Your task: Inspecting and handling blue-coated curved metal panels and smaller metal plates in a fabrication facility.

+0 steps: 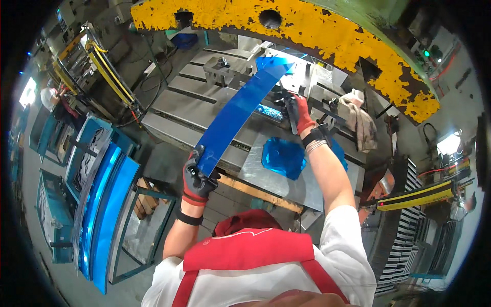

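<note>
My left hand (198,177), in a dark glove with a red cuff, is closed on the near end of a long blue sheet-metal strip (238,115). The strip slants away to the right, its far end lying by the bright die area (296,77) under the press. To the right of the strip is my right hand (298,110), in a red and black glove. Its fingers look curled beside the die, with a narrow dark grey shape along them that I cannot make out. Blue pieces of sheet (284,157) lie on a metal plate (250,166) nearer me.
A yellow, chipped press beam (317,30) spans the far side above the slotted bed (179,110). A rack at left holds curved blue strips (115,204). A rag (358,120) hangs at right, near a yellow guard bar (417,197). Another person (51,97) stands far left.
</note>
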Demonstrator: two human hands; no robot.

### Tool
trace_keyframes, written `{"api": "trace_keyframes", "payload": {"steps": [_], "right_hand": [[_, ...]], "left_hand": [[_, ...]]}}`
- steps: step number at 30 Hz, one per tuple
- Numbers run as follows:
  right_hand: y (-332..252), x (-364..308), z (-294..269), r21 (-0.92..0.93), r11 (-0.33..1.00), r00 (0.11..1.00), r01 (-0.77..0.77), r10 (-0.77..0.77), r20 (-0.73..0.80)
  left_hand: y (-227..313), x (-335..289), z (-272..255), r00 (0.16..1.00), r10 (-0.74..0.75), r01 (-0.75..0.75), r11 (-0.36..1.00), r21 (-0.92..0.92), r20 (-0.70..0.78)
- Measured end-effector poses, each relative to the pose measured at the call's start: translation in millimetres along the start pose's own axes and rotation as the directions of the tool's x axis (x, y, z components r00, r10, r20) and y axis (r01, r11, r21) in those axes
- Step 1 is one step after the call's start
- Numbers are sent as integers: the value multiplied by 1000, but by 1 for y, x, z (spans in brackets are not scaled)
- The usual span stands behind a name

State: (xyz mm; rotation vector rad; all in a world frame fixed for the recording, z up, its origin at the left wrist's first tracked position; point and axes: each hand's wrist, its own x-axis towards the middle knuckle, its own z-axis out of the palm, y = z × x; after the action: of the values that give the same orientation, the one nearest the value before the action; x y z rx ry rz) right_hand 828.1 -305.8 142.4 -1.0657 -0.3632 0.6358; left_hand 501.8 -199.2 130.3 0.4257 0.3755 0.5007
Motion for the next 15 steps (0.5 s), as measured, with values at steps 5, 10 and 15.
{"api": "trace_keyframes", "payload": {"steps": [5, 10, 15], "right_hand": [[-5, 1, 10, -546, 731, 912, 409, -311, 268], [8, -18, 14, -540, 777, 946, 324, -269, 180], [42, -61, -8, -134, 976, 979, 171, -184, -92]], "left_hand": [[-9, -4, -3, 999, 38, -38, 998, -47, 3], [-11, -6, 6, 995, 62, -56, 996, 66, -79], [-26, 5, -38, 968, 244, -206, 903, 378, -56]]}}
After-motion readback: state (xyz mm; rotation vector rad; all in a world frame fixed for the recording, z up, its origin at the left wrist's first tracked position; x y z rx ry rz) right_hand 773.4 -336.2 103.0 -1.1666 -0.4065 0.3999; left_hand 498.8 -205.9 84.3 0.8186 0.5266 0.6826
